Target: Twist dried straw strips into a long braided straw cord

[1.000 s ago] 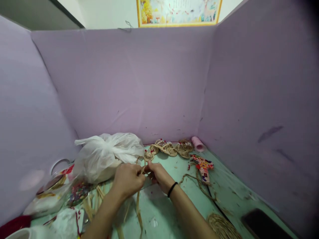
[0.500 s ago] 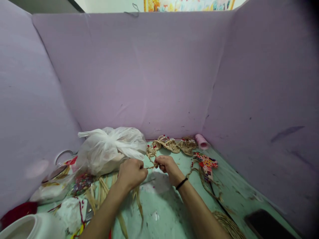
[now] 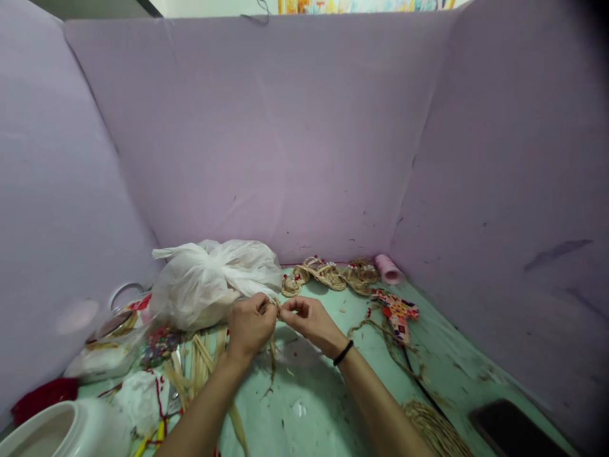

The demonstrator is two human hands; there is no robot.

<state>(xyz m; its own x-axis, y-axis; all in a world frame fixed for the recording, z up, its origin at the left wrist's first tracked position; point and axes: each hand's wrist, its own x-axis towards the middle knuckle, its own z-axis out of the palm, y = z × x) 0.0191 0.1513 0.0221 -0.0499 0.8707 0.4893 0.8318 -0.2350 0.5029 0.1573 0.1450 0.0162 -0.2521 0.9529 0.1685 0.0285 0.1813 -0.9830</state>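
Note:
Both hands meet above the middle of the green tabletop (image 3: 304, 406). A short piece of straw cord (image 3: 275, 308) is pinched in my left hand (image 3: 251, 325), its fingers curled closed. My right hand (image 3: 311, 322) pinches the same piece from the other side with thumb and forefinger. Loose straw ends (image 3: 272, 362) hang below the left hand. Just behind the hands lie small woven straw sandals (image 3: 328, 277) with red and white beads. Several flat straw strips (image 3: 202, 362) lie beside my left forearm.
At the back left sits a knotted white plastic bag (image 3: 214, 285). A white jar (image 3: 98, 425), a bag of colored beads (image 3: 162, 343) and scissors (image 3: 175, 387) are at left. On the right are a pink thread spool (image 3: 389, 270), a patterned gun-shaped object (image 3: 398, 312), coiled cord (image 3: 435, 428) and a phone (image 3: 516, 426).
My hands have drawn together, the right one moving left; the cord stretched between them is now a short piece at the fingertips. The view has shifted slightly.

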